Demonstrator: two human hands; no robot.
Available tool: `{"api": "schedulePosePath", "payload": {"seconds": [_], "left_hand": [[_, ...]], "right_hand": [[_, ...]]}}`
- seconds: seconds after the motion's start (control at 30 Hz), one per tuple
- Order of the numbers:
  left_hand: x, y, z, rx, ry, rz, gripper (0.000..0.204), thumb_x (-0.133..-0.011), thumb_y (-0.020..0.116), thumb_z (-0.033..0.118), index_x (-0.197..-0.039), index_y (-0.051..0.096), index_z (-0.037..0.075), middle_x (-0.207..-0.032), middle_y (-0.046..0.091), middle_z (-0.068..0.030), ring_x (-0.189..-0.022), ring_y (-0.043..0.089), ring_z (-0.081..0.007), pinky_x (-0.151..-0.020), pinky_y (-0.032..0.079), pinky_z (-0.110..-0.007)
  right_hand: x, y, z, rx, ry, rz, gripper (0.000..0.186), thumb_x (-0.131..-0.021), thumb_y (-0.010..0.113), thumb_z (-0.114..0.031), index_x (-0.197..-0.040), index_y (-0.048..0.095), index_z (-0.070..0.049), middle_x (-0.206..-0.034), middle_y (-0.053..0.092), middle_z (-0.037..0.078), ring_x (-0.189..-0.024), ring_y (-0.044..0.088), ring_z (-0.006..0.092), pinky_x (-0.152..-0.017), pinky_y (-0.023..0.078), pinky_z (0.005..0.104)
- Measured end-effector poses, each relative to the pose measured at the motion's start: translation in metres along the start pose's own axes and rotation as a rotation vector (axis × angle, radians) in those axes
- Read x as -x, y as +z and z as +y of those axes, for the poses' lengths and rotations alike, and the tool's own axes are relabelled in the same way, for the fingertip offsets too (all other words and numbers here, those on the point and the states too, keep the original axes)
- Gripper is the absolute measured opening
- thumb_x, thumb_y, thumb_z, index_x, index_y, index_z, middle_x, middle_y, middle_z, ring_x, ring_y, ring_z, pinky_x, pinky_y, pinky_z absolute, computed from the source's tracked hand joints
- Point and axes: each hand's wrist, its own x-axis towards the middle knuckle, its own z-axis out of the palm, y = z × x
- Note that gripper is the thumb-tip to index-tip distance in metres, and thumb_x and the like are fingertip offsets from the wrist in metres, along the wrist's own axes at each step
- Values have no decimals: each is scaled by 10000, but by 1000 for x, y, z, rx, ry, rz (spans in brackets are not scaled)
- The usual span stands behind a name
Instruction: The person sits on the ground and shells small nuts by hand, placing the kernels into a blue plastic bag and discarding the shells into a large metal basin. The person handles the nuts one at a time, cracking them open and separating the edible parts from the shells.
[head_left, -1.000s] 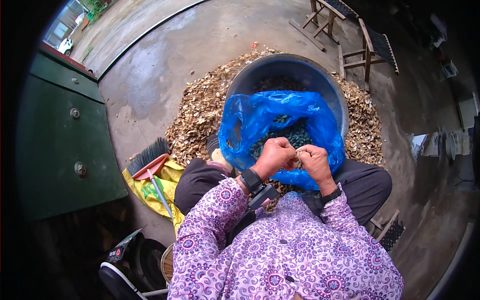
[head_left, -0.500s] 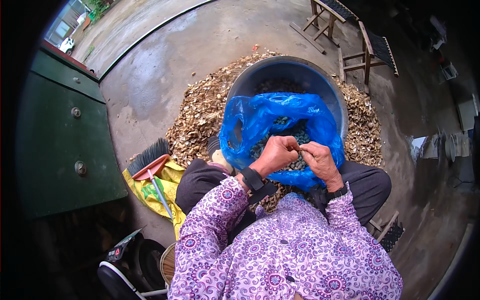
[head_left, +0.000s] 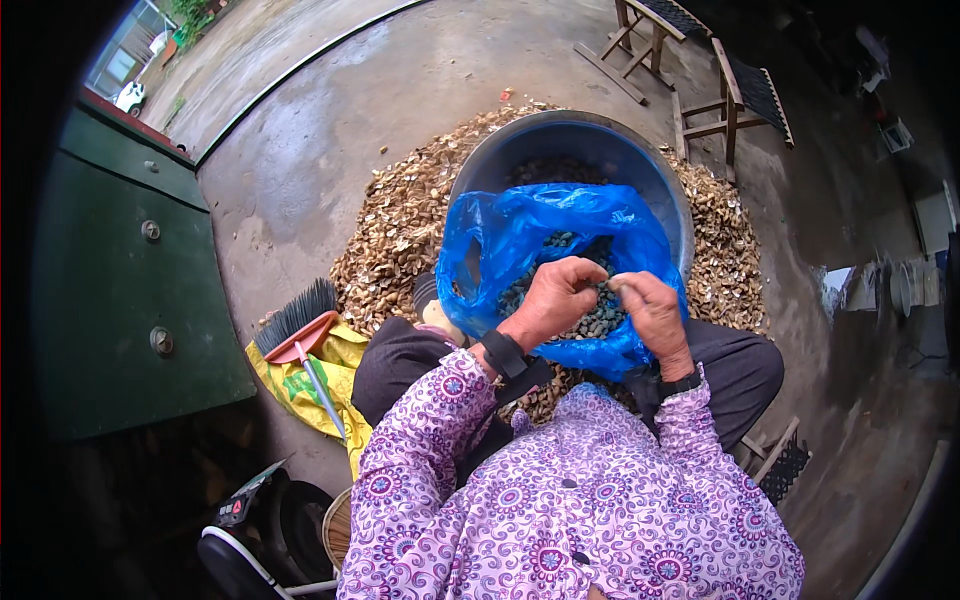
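My left hand (head_left: 558, 300) is closed, fingertips pinched together, over an opened blue plastic bag (head_left: 590, 203); whatever it pinches is too small to name. Close by on the right, the thumb and fingers of my right hand (head_left: 655, 310) pinch a small tan peanut (head_left: 613, 285), partly covered by the fingertips. The two hands' fingertips almost meet. Beneath them, many small kernels (head_left: 600, 322), tinted bluish by the plastic, lie in the bag. The bag is spread across the near side of a large round basin (head_left: 645, 170), with more nuts in shadow at the basin's far side.
Broken peanut shells (head_left: 395, 235) are heaped around the basin. To the left, a broom head (head_left: 302, 335) rests on a yellow sack (head_left: 275, 375), near a dark green metal door (head_left: 130, 290). Wooden folding stools (head_left: 735, 105) stand at the far right.
My hands have moved slightly apart, the left shifting up a little. The right fingers have turned and lifted slightly. The bag and basin stay in place.
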Motion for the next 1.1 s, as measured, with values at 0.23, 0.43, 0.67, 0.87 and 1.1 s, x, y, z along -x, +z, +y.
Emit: {"api": "schedulePosePath", "payload": {"seconds": [0.23, 0.43, 0.67, 0.87, 1.1], "left_hand": [[-2, -13, 10, 254, -338, 145, 224, -742, 539, 106, -918, 579, -27, -768, 598, -40, -628, 533, -81, -567, 440, -211], [5, -11, -3, 201, -380, 119, 222, -743, 540, 97, -920, 573, -33, -746, 598, -52, -614, 542, -89, -558, 448, -219], [13, -18, -5, 129, -399, 107, 230, -739, 556, 116, -914, 577, -32, -740, 604, -67, -626, 566, -107, -582, 466, -234], [14, -20, 0, 94, -393, 96, 246, -723, 556, 128, -906, 585, -34, -741, 608, -73, -635, 565, -113, -592, 463, -247], [13, -15, -6, 73, -436, 152, 219, -700, 541, 111, -857, 602, -29, -733, 617, -114, -630, 574, -154, -580, 465, -276]], "right_hand": [[1, -60, 59, -1343, 314, 732, 177, -834, 538, -149, -963, 547, -29, -734, 558, 3, -564, 469, 69, -531, 406, 226], [8, 24, 99, -189, 536, -2, 208, -739, 579, -168, -868, 610, -7, -775, 626, 99, -687, 586, 191, -635, 469, 307], [22, 74, 138, 319, 310, -243, 165, -685, 556, -80, -827, 627, -35, -825, 615, 151, -803, 585, 301, -713, 455, 360], [22, 78, 141, 353, 329, -286, 131, -680, 552, -74, -789, 617, -45, -802, 599, 159, -774, 568, 319, -695, 443, 379], [13, 52, 111, -256, 661, -207, 167, -737, 613, -138, -842, 600, -8, -739, 616, 88, -670, 576, 156, -592, 453, 283]]}}
